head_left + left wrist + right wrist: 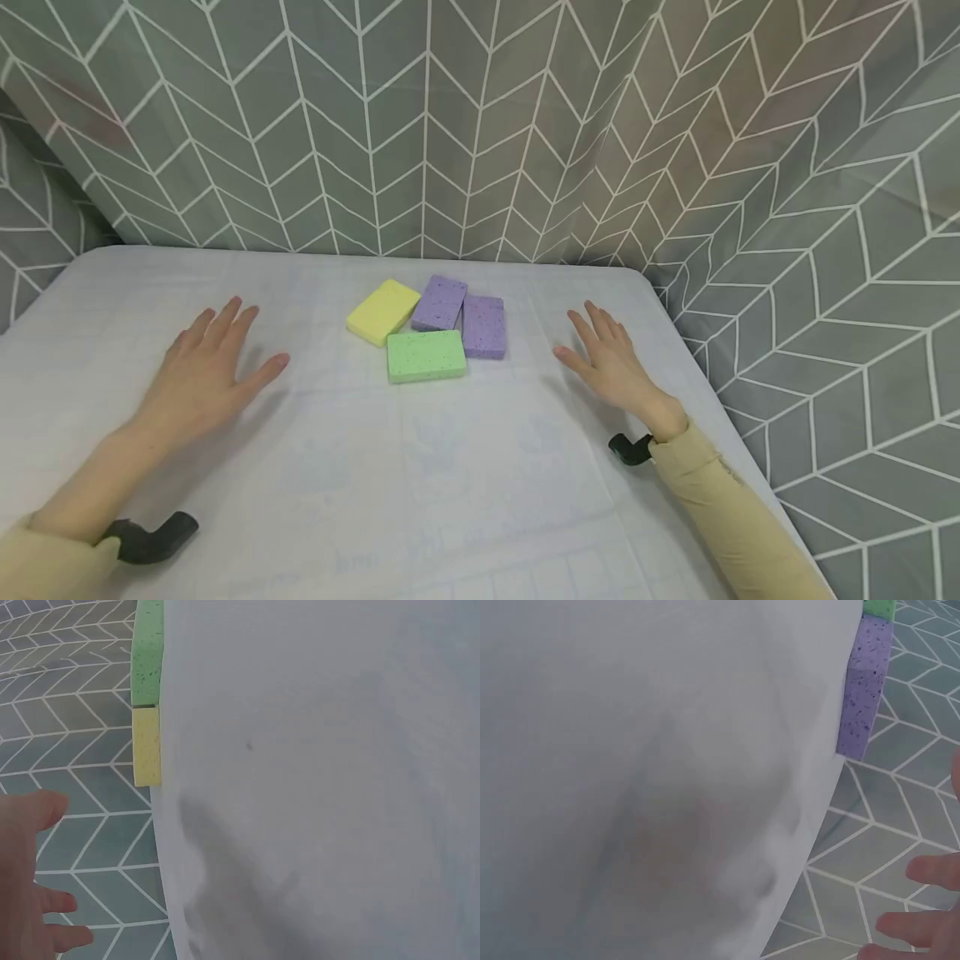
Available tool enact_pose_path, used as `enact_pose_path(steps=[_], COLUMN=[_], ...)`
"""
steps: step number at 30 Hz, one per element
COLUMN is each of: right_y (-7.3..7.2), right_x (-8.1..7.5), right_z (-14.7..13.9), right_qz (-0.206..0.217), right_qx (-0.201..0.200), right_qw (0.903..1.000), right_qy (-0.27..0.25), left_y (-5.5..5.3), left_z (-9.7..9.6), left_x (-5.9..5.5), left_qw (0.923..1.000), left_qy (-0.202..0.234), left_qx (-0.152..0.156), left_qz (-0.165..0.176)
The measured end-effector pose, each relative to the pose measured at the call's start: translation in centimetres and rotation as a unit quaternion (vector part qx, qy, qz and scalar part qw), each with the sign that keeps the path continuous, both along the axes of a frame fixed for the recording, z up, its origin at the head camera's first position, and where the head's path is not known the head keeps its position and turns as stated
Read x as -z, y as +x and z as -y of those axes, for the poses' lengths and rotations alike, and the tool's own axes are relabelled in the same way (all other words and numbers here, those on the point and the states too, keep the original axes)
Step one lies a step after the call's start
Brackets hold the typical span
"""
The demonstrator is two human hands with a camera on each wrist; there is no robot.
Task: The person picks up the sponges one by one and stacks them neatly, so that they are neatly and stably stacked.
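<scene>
Four sponges is more than I number, so several sponges lie together mid-table: a yellow sponge (383,312) at the left, a green sponge (426,357) in front, and two purple ones, a tilted purple sponge (440,303) behind and an upright-set purple sponge (483,327) at the right. My left hand (201,375) hovers over the table to their left, fingers spread, holding nothing. To their right, my right hand (609,367) is held above the cloth with fingers extended and nothing in it. Both wrist views show the fingers apart from the sponges.
A white cloth covers the table (480,500). Grey curtains (465,125) with white chevron lines hang behind it and along the right side. A black wrist mount (153,537) sits below the left wrist, another black mount (630,448) below the right.
</scene>
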State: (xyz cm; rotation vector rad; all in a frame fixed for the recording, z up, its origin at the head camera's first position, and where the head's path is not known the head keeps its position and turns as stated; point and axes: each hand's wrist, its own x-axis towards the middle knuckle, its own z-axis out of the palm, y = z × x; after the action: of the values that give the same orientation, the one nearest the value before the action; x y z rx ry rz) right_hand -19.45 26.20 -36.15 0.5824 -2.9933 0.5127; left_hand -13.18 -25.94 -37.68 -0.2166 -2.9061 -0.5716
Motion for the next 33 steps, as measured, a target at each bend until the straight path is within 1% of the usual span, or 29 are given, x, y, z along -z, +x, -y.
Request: enact_pose_path(steps=[3, 9, 14, 17, 21, 27, 33], right_y=[-0.1, -0.4, -0.5, -0.6, -0.6, -0.6, -0.6], right_x=[0.0, 0.0, 0.0, 0.2, 0.3, 0.5, 0.7], right_z=[0.4, 1.3, 2.2, 2.8, 3.6, 4.4, 5.4], right_qz=[0.005, 0.028, 0.049, 0.055, 0.068, 0.082, 0.069], right_qx=[-0.005, -0.016, -0.024, -0.025, -0.028, -0.033, -0.044], right_qw=[0.9999, 0.9979, 0.9948, 0.9932, 0.9904, 0.9874, 0.9848], right_qy=[-0.013, -0.056, -0.086, -0.100, -0.117, -0.131, -0.153], left_y=[-0.2, -0.5, -1.0, -1.3, -1.9, -2.5, -2.9], left_z=[-0.3, -1.6, -3.1, -4.2, -5.4, -6.9, -8.3], left_x=[-0.1, -0.3, -0.4, -0.2, 0.2, 0.8, 1.5], left_qw=[0.9999, 0.9959, 0.9911, 0.9867, 0.9788, 0.9681, 0.9586], left_qy=[0.016, 0.088, 0.126, 0.150, 0.188, 0.231, 0.263], left_qx=[0.003, 0.016, 0.015, 0.017, 0.035, 0.064, 0.080], left_qz=[0.002, 0.011, 0.040, 0.060, 0.074, 0.072, 0.075])
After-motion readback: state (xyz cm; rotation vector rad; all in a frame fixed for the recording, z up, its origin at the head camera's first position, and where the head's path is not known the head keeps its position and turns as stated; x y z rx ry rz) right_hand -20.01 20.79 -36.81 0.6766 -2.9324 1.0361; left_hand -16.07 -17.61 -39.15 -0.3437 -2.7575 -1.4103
